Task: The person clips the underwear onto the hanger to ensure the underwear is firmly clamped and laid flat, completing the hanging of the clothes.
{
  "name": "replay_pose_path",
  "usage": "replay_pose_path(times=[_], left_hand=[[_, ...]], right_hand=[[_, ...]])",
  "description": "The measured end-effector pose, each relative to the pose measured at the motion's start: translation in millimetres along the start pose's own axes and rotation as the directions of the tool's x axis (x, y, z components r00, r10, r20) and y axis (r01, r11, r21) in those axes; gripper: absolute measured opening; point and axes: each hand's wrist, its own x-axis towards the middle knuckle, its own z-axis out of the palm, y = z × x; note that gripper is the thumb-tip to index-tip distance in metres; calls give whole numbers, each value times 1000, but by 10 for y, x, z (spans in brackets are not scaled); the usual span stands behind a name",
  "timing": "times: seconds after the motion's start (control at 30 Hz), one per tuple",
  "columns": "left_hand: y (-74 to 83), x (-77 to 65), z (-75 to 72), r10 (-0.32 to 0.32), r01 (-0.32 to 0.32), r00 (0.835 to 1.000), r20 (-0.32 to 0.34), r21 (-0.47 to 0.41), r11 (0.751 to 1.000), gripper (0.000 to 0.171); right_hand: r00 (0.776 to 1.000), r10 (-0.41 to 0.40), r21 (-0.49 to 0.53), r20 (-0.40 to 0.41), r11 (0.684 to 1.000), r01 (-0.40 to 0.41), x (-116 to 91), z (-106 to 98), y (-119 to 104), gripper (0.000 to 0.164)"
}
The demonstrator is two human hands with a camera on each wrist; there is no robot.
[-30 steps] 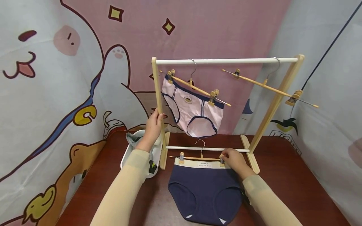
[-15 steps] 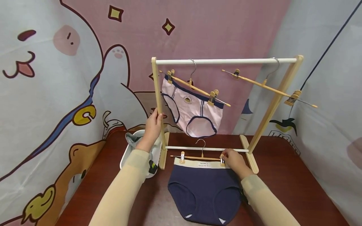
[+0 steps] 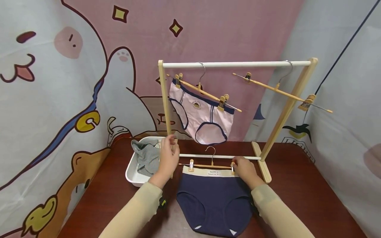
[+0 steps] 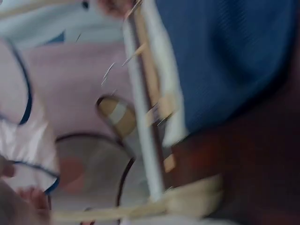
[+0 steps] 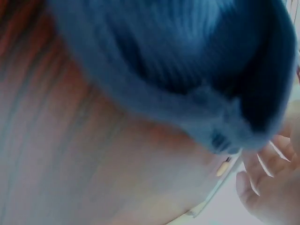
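Navy briefs point(image 3: 214, 201) with a cream waistband lie flat on the table. A wooden clip hanger point(image 3: 218, 166) lies along the waistband, its left clip point(image 3: 191, 165) and right clip point(image 3: 233, 169) over the band. My right hand point(image 3: 245, 170) pinches the right clip; in the left wrist view part of that hand point(image 4: 115, 6) shows at the hanger's far end. My left hand point(image 3: 169, 155) hovers before the rack's left post point(image 3: 165, 99), fingers loosely bent, holding nothing. In the right wrist view the navy cloth point(image 5: 178, 56) fills much of the picture.
The wooden rack's white top bar point(image 3: 238, 64) carries pink briefs point(image 3: 205, 115) on one hanger and a bare clip hanger point(image 3: 269, 87) on its right. At left stands a white tub point(image 3: 130, 175) holding a grey garment point(image 3: 148, 158). A printed cloth backdrop point(image 3: 226, 29) closes the back.
My left hand has let go of the rack's left post and moved down and slightly right. The right hand stays at the right clip; the briefs lie as before.
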Motion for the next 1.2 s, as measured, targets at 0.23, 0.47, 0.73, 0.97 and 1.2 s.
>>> replay_pose_path(times=[0.23,0.47,0.73,0.97,1.2], left_hand=[[-212,-562,234,-230,111,917,325,346,932,37],[-375,-696,363,-275,54,909,313,566,823,27],[-439,-625,412,-381,158,884,270,594,789,13],[-532,-604,406,-402,214,881,248,549,808,15],[-547,-564,408,-443,257,855,269,524,812,14]], right_hand=[[989,-103,-127,-105,988,90,-12,15,-322,26],[973,-192,-27,-129,981,190,-3,137,-807,16],[987,-157,55,-9,986,158,65,336,-1260,20],[998,-51,84,20,995,50,224,545,-1492,28],[998,-4,112,59,994,-3,262,601,-1599,26]])
